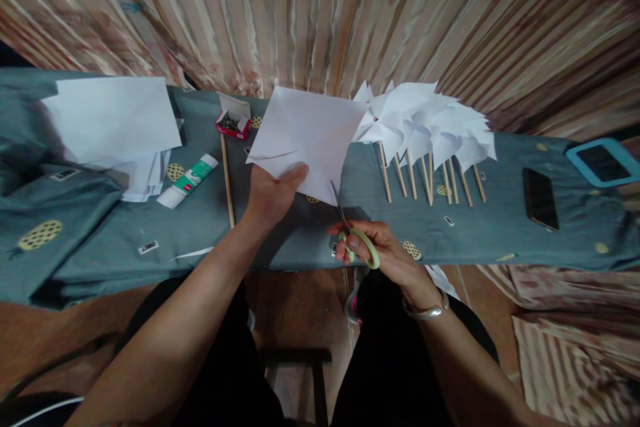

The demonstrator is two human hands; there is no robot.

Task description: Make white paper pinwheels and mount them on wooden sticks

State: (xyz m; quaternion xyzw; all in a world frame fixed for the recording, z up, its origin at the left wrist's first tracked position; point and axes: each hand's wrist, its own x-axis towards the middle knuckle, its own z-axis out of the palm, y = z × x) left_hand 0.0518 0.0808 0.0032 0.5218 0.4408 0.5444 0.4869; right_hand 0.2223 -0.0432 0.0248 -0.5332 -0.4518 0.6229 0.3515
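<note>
One corner (331,195) seems mid-cut: I see the left hand (276,192) pinching the paper sheet (313,130), the right hand (393,250) gripping scissors (371,247); snipping calls for steadiness.

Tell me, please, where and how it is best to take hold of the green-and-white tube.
Probably across the middle of the tube, coming down from above: it is long and rounded, lies on its side, and its ends sit near the papers and the wooden stick, leaving less room there.

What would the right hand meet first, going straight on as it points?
Probably the white paper square in the left hand; the scissors in the right hand overlap its corner, though depth is unclear.
</note>
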